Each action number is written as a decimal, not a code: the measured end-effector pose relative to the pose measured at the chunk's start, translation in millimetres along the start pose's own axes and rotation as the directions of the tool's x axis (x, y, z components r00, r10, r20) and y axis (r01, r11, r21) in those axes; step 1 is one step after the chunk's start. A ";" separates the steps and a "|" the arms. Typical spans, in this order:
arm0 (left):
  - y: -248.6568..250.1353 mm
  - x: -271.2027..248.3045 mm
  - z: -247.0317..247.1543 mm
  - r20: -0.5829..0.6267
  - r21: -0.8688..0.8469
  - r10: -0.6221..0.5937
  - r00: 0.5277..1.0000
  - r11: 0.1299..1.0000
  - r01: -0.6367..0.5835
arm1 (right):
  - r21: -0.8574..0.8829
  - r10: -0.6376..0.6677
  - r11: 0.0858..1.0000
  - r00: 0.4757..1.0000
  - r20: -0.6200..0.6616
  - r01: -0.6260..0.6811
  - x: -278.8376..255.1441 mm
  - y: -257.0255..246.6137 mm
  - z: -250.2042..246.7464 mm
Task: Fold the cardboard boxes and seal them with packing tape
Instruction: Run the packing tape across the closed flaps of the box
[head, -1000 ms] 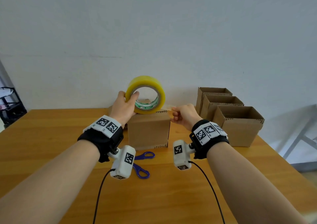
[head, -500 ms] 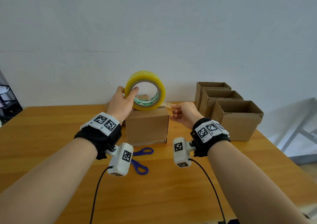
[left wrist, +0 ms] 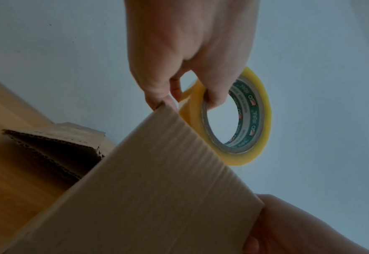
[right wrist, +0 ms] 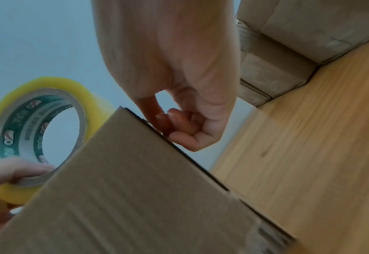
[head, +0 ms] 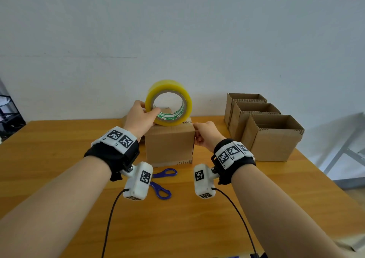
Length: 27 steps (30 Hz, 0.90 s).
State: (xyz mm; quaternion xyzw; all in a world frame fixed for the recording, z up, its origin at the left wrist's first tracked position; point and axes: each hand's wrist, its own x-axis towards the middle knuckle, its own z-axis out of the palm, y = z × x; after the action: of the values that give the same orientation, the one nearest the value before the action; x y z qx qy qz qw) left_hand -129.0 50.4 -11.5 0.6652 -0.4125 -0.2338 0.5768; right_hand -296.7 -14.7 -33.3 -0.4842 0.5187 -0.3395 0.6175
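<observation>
A closed cardboard box [head: 169, 145] stands in the middle of the wooden table [head: 59, 149]. My left hand [head: 150, 110] grips a yellow roll of packing tape [head: 168, 101] upright on the box top, thumb inside the core. In the left wrist view the left hand [left wrist: 192, 96] pinches the tape roll's [left wrist: 253, 137] rim above the box [left wrist: 146, 197]. My right hand [head: 196, 133] is at the box's upper right edge. In the right wrist view its curled fingers [right wrist: 179, 130] pinch at that edge of the box [right wrist: 135, 197], apparently on the tape's free end, which is too clear to make out.
Three open cardboard boxes [head: 272, 139] stand in a row at the back right. Blue-handled scissors [head: 163, 184] lie in front of the closed box, under my left wrist. Another piece of cardboard [left wrist: 55, 146] lies behind the box at the left. A metal frame [head: 347, 157] stands beyond the table's right edge.
My right hand has moved left and down, from just off the box's corner onto its upper right edge. The left hand still holds the roll on the box top.
</observation>
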 end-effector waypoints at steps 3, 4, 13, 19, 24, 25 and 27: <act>-0.3 -0.1 -0.4 0.013 0.023 0.009 1.000 1.000 -0.009 | -0.101 0.006 0.995 1.000 -0.018 -0.008 1.5 0.3 3.5; -0.3 0.0 -0.9 0.017 0.033 0.013 1.000 0.999 -0.014 | -0.126 0.014 0.992 1.000 -0.019 -0.016 1.7 0.1 4.1; 3.2 -5.0 -2.1 0.039 0.122 0.046 0.998 0.991 -0.050 | -0.183 0.091 0.980 0.995 0.042 -0.082 6.9 16.4 4.7; 4.7 -7.6 -3.6 0.042 0.140 0.042 0.998 0.989 -0.047 | -0.013 -0.138 0.990 0.989 0.056 0.139 11.6 15.4 4.3; 5.8 -9.6 -2.9 0.060 0.156 0.082 0.995 0.984 -0.091 | 0.069 -0.240 0.971 0.941 0.240 0.230 9.5 19.2 7.1; 5.7 -10.1 -2.9 0.064 0.154 0.091 0.994 0.983 -0.100 | 0.062 -0.261 0.965 0.933 0.248 0.254 12.8 20.8 5.4; 3.6 -9.4 -2.4 0.066 0.141 0.103 0.993 0.984 -0.111 | 0.013 -0.301 0.950 0.908 0.292 0.311 32.4 26.1 -1.7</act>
State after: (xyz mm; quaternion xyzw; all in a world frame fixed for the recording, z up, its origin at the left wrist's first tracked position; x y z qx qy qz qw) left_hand -133.2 59.5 -9.0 0.6751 -0.4803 -0.1913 0.5264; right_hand -293.1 -37.1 -68.2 -0.6144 0.3458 -0.3486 0.6175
